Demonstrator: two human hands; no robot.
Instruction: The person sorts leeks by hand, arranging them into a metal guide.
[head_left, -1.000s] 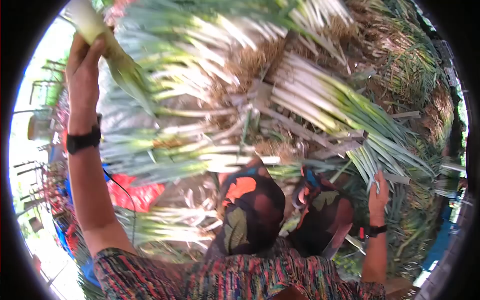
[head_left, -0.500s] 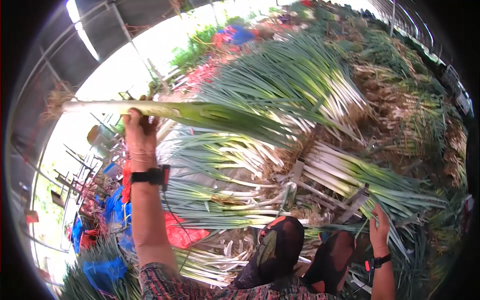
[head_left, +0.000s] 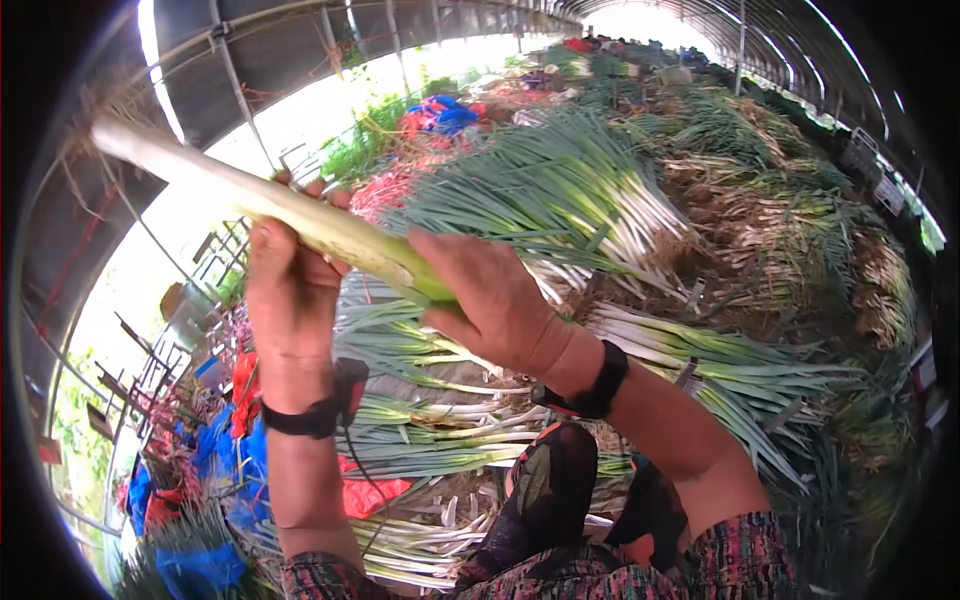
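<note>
A thick green onion slants across the upper left, its white root end up at the left and its green part down to the right. Around the middle of the stalk, my left hand is closed, with the thumb in front and fingertips showing above. My right hand grips the green part further down and hides the leaves beyond it. Below and beyond both hands lie spread green onions: a large pile, a bundle to the right, and smaller rows beneath my arms.
My knees are bent at the bottom centre. A red plastic piece lies beside the lower onions, and blue bags sit at the lower left. More onions with soil on them cover the right side. Greenhouse frame poles rise at the left.
My right hand has come up from the lower right and closed on the green part of the onion. The onion has tilted, root end higher, and the view has shifted.
</note>
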